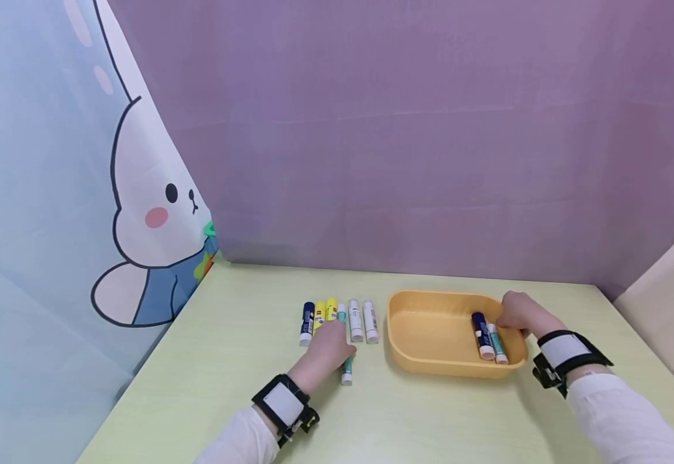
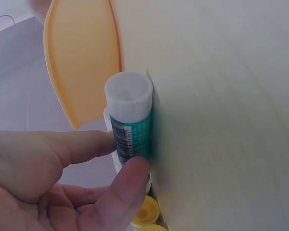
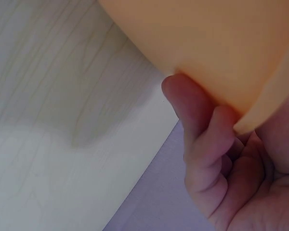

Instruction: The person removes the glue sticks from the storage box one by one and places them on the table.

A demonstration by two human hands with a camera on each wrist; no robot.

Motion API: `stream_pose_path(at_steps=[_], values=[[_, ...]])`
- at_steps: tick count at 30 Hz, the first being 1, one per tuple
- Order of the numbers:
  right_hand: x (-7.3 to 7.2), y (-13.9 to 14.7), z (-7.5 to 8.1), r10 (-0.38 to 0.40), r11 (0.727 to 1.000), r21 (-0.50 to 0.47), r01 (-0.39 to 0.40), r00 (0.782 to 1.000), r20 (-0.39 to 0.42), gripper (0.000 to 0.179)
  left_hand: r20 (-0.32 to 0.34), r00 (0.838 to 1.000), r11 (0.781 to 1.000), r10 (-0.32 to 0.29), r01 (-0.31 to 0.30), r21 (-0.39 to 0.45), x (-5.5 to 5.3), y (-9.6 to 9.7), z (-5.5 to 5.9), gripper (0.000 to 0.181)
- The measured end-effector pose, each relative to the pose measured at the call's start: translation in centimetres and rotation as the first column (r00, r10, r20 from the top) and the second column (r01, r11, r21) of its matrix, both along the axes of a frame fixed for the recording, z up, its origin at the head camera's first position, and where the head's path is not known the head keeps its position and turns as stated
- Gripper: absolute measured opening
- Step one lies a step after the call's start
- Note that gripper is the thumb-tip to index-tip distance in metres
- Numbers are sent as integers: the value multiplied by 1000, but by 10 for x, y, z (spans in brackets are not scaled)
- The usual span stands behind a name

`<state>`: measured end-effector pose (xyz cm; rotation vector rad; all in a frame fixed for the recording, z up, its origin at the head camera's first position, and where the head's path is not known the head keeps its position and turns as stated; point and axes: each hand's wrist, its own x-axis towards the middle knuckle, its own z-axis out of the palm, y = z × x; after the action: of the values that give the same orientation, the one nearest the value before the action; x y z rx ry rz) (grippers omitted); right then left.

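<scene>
My left hand [image 1: 327, 351] pinches a teal glue stick with a white cap [image 2: 131, 134] between thumb and finger, low over the table. Just beyond this hand lies a row of glue sticks: a navy one [image 1: 307, 322], two yellow ones partly behind the hand, another teal one [image 1: 341, 313] and two white ones [image 1: 356, 321]. On the right, my right hand [image 1: 524, 314] grips the rim of an orange plastic tray [image 1: 447, 368], with fingers curled against its outer wall in the right wrist view. Inside the tray lie a navy glue stick [image 1: 482, 335] and a teal one [image 1: 496, 345].
The pale wood-look table [image 1: 227, 386] carries everything. A purple cloth [image 1: 406, 142] hangs behind its back edge, and a blue curtain with a cartoon rabbit [image 1: 157, 193] hangs at the left. Both wrists wear black straps with small cameras.
</scene>
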<state>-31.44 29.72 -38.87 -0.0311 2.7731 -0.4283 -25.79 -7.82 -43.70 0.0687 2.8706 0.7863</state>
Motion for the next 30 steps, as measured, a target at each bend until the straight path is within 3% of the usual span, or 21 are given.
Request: stream_pose_path(at_steps=[18, 24, 30], values=[[1, 0, 0, 0, 1000, -2, 0, 1000, -1, 11, -25, 999, 997, -38, 36, -63, -1, -2, 5, 29], [0, -1, 0, -4, 1000, 2, 4, 1000, 3, 11, -14, 999, 997, -38, 37, -64, 0, -3, 15, 27], [0, 0, 0, -9, 1000, 3, 9, 1000, 11, 11, -51, 998, 999, -46, 44, -31, 3, -2, 31, 28]])
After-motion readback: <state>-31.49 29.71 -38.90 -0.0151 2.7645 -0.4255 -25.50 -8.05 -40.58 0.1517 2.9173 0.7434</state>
